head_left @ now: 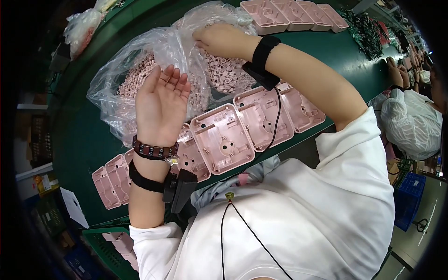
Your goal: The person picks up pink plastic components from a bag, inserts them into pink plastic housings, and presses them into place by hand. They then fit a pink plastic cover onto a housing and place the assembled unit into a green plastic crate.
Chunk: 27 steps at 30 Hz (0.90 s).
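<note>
My left hand (162,105) is held palm up, its fingers slightly curled and apart, with nothing visible on the palm. Behind it, a clear plastic bag (109,79) holds many small pink plastic parts (137,77). My right hand (219,41) reaches over a second clear bag (210,14) of small pink parts (228,72). Its fingers are bent inward at the bag's opening; what they hold, if anything, is hidden. Below both hands runs a row of pink plastic housings, the middle housing (221,140) showing holes and posts inside.
More pink housings (266,16) line the table's (74,140) far side, with dark cables (364,35) to their right. A black cord (276,121) trails from my right wrist device over the housings. Another person (406,121) sits at the right. A green crate (100,245) stands lower left.
</note>
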{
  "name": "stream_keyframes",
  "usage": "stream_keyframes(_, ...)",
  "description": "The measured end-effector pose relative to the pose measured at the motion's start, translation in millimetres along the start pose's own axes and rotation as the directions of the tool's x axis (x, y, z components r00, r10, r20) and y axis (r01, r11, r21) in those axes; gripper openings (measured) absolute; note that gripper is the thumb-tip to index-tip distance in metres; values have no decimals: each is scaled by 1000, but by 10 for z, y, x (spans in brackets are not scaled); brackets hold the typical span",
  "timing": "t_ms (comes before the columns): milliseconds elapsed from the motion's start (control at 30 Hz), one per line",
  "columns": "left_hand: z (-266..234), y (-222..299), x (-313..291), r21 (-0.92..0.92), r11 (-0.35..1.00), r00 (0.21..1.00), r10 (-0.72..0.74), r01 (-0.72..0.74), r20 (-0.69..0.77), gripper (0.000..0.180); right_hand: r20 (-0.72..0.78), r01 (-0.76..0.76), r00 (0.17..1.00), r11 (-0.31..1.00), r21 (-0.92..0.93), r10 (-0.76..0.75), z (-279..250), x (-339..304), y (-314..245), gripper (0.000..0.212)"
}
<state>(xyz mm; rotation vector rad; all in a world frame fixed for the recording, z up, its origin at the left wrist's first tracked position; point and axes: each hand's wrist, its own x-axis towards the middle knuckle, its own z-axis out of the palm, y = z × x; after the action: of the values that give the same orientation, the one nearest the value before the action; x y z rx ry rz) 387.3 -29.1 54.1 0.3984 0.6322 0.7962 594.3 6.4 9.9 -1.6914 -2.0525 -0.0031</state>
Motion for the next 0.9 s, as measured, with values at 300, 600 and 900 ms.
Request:
stream_keyframes(300, 416, -504, -427, -254, 909, 926, -260, 331, 274, 40, -271, 65, 961, 916, 395, 49, -461, -740, -1266, 12)
stream_keyframes(600, -195, -825, -375, 621, 780, 951, -130, -76, 280, 41, -563, 252, 826, 918, 307, -38, -552, -1266, -1119, 22)
stream_keyframes(900, -292, -849, -164, -159, 975, 983, -137, 156, 122, 40, -603, 287, 797, 883, 371, -6, -519, -1133, -1172, 19)
